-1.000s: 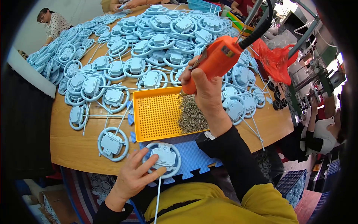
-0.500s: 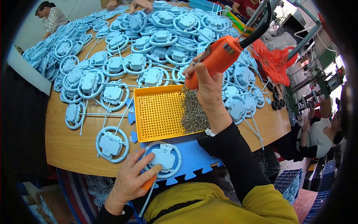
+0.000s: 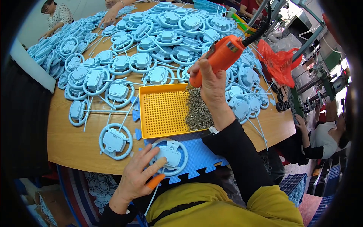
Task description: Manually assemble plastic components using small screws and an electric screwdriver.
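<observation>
My right hand is wrapped round an orange electric screwdriver, its tip low over the heap of small screws at the right side of the yellow perforated tray. In front of the tray, a light-blue wheel-shaped plastic part with a raised block in its middle lies on a blue foam mat. Fingers spread, my left hand lies at that part's left rim. An orange finger cot covers its thumb. A thin rod runs from the part toward me.
A large pile of similar light-blue parts covers the far table. One separate part lies left of the mat. A red plastic bag sits at the right. A co-worker's hand reaches in at the far side; other people sit around.
The view has shifted slightly. My left fingers have spread and lifted a little on the part. The co-worker's hand at the far side has moved left.
</observation>
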{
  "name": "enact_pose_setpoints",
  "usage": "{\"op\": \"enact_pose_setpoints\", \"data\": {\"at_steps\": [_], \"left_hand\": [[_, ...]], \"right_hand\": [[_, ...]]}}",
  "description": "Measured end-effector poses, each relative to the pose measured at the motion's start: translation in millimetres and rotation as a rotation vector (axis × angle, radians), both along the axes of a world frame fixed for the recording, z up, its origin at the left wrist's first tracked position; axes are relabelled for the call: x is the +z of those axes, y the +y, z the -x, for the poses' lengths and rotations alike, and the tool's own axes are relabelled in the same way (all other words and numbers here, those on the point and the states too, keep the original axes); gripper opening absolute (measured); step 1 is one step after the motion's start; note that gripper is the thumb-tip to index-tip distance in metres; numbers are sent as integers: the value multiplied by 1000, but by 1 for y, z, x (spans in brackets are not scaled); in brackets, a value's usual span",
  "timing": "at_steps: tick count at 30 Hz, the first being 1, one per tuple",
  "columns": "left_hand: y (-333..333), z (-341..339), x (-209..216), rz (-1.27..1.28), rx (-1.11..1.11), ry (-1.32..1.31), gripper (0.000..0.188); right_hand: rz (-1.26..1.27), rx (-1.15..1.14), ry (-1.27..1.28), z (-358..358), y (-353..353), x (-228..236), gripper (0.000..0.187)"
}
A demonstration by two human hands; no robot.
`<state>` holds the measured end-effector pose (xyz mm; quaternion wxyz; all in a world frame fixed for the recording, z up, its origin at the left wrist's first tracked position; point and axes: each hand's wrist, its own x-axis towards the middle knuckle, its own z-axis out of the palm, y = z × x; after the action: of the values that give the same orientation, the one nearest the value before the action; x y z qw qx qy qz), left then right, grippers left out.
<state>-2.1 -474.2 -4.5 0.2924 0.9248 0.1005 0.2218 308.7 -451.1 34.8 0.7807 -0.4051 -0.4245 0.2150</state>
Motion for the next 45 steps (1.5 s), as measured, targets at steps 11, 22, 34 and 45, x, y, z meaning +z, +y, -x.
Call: {"op": "enact_pose_setpoints", "data": {"at_steps": [11, 22, 34, 45], "left_hand": [[-25, -36, 6, -28, 313, -38, 98], [-27, -39, -1, 37, 355, -81, 99], [-26, -38, 2, 114, 373, -135, 87], [-16, -47, 12, -27, 287, -184, 24]], "right_hand": [[-176, 195, 7, 53, -60, 56, 44], [165, 275, 74, 106, -92, 29, 73], [215, 324, 24, 119, -85, 34, 69], [-46, 384, 52, 107, -94, 49, 75]]}}
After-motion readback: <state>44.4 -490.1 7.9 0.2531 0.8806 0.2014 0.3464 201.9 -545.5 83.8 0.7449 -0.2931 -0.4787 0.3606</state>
